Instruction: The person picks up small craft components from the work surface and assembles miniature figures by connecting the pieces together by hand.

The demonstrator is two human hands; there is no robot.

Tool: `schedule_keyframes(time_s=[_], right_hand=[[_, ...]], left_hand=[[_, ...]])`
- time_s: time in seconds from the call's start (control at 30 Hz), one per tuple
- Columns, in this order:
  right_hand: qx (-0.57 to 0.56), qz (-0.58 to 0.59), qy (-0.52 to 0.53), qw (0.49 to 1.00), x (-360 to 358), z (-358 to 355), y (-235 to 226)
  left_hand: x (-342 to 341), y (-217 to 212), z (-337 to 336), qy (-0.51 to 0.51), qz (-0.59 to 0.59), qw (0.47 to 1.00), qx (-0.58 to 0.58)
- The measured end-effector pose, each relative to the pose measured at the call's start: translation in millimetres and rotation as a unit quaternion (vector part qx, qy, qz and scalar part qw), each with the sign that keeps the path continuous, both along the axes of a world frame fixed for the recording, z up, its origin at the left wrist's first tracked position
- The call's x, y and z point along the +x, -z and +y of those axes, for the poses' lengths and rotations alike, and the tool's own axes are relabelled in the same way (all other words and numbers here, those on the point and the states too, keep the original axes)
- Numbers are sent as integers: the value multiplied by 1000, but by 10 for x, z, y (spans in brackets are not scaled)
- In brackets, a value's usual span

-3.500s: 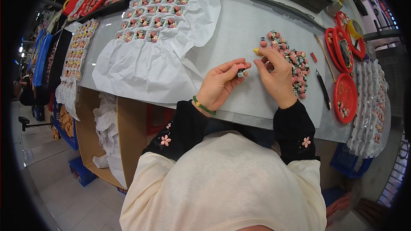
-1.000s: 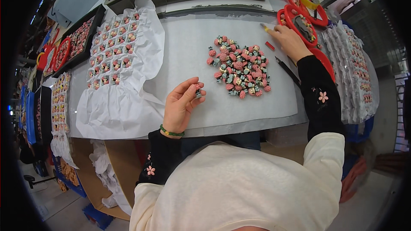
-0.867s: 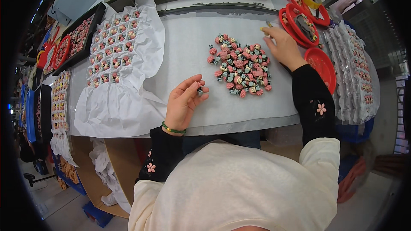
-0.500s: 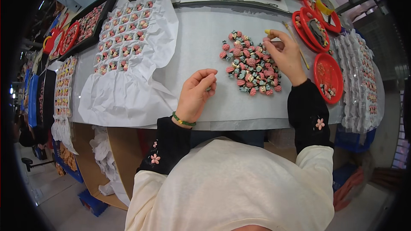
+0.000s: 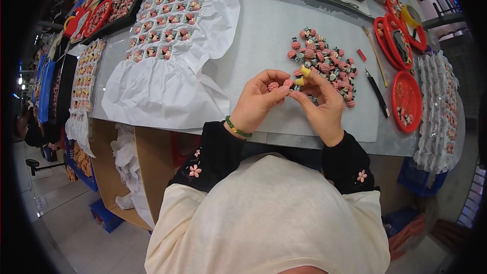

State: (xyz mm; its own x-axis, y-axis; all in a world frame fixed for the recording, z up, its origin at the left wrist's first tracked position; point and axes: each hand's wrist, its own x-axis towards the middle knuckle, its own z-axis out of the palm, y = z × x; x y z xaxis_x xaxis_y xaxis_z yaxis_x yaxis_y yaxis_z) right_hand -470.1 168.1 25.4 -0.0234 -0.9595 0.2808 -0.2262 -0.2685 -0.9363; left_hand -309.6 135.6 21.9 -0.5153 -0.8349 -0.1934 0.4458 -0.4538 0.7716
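Observation:
My left hand (image 5: 257,100), a green bracelet at its wrist, is closed around small pink-topped figurines, one pink top (image 5: 273,86) showing between its fingers. My right hand (image 5: 324,109) meets it, thumb and fingers pinching at a second pink figurine (image 5: 288,82) by the left fingertips. Yellow finger covers (image 5: 305,71) are on two right fingers. What lies between the fingertips is partly hidden. Just beyond the hands spreads a loose pile of pink and grey-green figurines (image 5: 324,57) on a white sheet (image 5: 264,25).
Right of the pile lie a black pen-shaped tool (image 5: 377,93), a thin wooden stick (image 5: 376,56) and a small red piece (image 5: 361,55). Red dishes (image 5: 406,94) and stacked clear trays (image 5: 437,111) stand farther right. Left, white paper (image 5: 167,91) lies under a tray of figurines (image 5: 167,12).
My right hand has come from the pile's far right side to meet my left, which moved right. The view has shifted, and the pen-shaped tool and red piece now show.

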Motion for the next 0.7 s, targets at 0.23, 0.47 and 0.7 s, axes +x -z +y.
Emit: schedule_keyframes(time_s=[0.23,0.47,0.7], right_hand=[[-70,-8,25,997,67,56,68],[-62,21,0,998,-1,37,-20],[27,-1,-92,995,70,-85,-92]], left_hand=[[74,41,18,27,66,997,24],[149,-124,-5,18,39,997,58],[179,-103,3,-2,-90,991,-96]])
